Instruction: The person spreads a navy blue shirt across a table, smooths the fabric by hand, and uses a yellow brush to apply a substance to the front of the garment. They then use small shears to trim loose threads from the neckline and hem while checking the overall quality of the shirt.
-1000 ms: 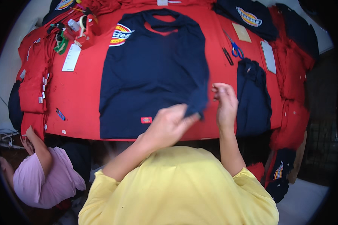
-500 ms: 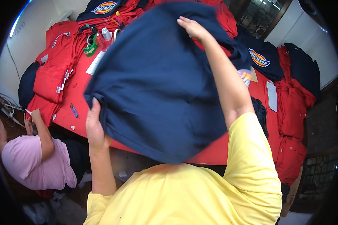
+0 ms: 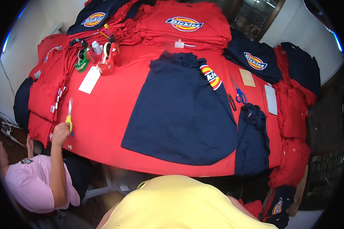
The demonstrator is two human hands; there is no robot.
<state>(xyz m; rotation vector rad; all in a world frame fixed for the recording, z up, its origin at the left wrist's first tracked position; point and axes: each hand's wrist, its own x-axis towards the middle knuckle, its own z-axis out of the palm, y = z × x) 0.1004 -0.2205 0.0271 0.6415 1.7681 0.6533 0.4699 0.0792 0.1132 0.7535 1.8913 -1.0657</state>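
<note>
While the navy garment (image 3: 183, 118) lies on the table (image 3: 99, 128), clear of the out-of-view hands, I cannot tell their grip.

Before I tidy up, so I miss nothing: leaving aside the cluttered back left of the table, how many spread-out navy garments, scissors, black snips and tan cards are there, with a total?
Spread-out navy garment: 1
Scissors: 2 (blue-handled pair; yellow-handled pair in the co-worker's hand)
Black snips: 1
Tan card: 1
Total: 5
</note>
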